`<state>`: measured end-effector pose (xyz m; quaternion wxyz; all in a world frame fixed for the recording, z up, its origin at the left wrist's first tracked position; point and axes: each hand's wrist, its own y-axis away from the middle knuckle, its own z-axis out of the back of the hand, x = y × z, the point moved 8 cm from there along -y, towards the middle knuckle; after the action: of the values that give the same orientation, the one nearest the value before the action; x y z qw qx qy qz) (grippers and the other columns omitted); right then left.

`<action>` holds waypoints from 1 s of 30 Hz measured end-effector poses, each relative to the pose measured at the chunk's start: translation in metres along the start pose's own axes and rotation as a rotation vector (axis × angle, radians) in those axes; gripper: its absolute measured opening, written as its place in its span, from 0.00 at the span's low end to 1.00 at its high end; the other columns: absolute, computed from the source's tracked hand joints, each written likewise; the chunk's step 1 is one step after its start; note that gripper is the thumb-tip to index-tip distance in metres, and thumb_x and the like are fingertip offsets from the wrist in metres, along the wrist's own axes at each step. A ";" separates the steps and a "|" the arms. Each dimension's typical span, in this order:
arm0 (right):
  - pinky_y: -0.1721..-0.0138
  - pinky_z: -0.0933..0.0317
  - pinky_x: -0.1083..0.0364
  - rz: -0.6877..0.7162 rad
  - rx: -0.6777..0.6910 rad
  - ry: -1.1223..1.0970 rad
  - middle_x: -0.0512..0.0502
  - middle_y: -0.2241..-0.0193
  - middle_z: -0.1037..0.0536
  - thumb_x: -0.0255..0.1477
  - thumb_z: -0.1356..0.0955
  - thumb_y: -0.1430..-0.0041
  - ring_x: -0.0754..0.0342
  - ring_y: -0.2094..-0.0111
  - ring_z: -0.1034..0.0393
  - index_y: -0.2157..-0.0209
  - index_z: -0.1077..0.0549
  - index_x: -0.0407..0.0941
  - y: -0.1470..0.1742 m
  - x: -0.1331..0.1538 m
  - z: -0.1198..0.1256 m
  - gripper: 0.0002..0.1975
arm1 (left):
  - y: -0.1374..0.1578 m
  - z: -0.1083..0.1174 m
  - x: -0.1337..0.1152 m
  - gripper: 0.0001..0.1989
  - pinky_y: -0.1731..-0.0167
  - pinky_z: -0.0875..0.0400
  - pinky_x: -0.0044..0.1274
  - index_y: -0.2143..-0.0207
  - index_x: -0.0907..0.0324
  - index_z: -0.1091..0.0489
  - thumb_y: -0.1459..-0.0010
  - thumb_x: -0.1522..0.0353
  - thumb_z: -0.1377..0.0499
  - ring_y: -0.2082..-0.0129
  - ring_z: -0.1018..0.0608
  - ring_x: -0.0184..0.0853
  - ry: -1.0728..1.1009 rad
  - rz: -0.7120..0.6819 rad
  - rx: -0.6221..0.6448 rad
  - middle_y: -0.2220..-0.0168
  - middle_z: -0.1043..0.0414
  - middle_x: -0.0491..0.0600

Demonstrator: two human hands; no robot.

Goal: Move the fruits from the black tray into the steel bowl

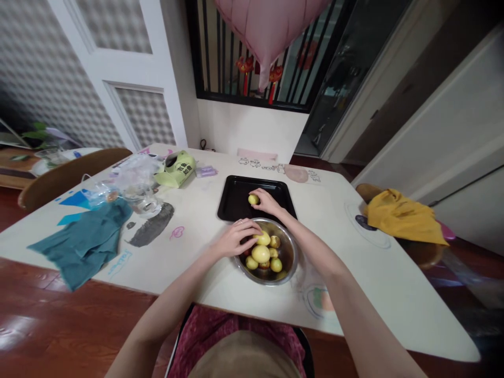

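Note:
My right hand [264,200] pinches a small yellow-green fruit [253,199] over the black tray [226,206], near its middle. Just in front of the tray stands a round metal bowl [290,262] with several yellow fruits in it, some with brown patches. My left hand [239,237] reaches over the bowl's left rim, its fingers curled round a yellow fruit [263,238] at the top of the pile. A larger pale yellow fruit [260,254] lies just below that one. Part of the bowl's left side is hidden under my left hand.
On the white table's left lie a teal cloth [88,239], clear plastic bags [132,176] and a light green package [177,168]. A yellow cloth [403,216] hangs over a chair at the right. A pink balloon [271,23] hangs beyond the table.

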<state>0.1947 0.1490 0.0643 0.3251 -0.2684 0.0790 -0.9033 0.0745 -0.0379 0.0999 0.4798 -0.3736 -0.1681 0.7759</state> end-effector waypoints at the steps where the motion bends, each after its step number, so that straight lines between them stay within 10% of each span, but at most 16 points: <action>1: 0.41 0.33 0.43 0.000 -0.010 -0.011 0.37 0.49 0.24 0.23 0.26 0.46 0.43 0.47 0.28 0.47 0.24 0.41 0.002 0.000 0.002 0.23 | 0.000 0.000 -0.001 0.12 0.46 0.28 0.35 0.50 0.59 0.23 0.26 0.65 0.45 0.49 0.20 0.41 0.004 -0.002 0.002 0.49 0.20 0.56; 14: 0.62 0.26 0.51 -0.013 -0.331 -0.253 0.41 0.52 0.22 0.34 0.25 0.43 0.46 0.54 0.25 0.50 0.29 0.47 0.118 0.063 0.089 0.20 | 0.001 0.000 -0.002 0.11 0.45 0.27 0.37 0.50 0.58 0.23 0.28 0.65 0.42 0.49 0.20 0.43 0.110 -0.017 -0.012 0.49 0.21 0.57; 21: 0.59 0.25 0.50 -0.227 -0.339 -0.292 0.43 0.54 0.21 0.35 0.24 0.44 0.47 0.56 0.23 0.51 0.30 0.47 0.198 0.101 0.081 0.21 | 0.000 -0.005 -0.005 0.18 0.41 0.29 0.39 0.47 0.58 0.24 0.34 0.57 0.35 0.45 0.22 0.47 0.215 -0.047 0.038 0.45 0.24 0.59; 30: 0.61 0.25 0.51 -0.310 -0.287 -0.403 0.43 0.55 0.20 0.35 0.25 0.46 0.46 0.56 0.22 0.54 0.30 0.48 0.207 0.109 0.052 0.19 | 0.001 -0.008 0.001 0.18 0.42 0.28 0.38 0.50 0.58 0.23 0.35 0.56 0.34 0.45 0.23 0.47 0.217 -0.005 0.063 0.46 0.26 0.59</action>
<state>0.2654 -0.0782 0.0897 0.1513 -0.4945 0.0977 -0.8503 0.0792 -0.0387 0.0934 0.5087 -0.4396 -0.0915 0.7345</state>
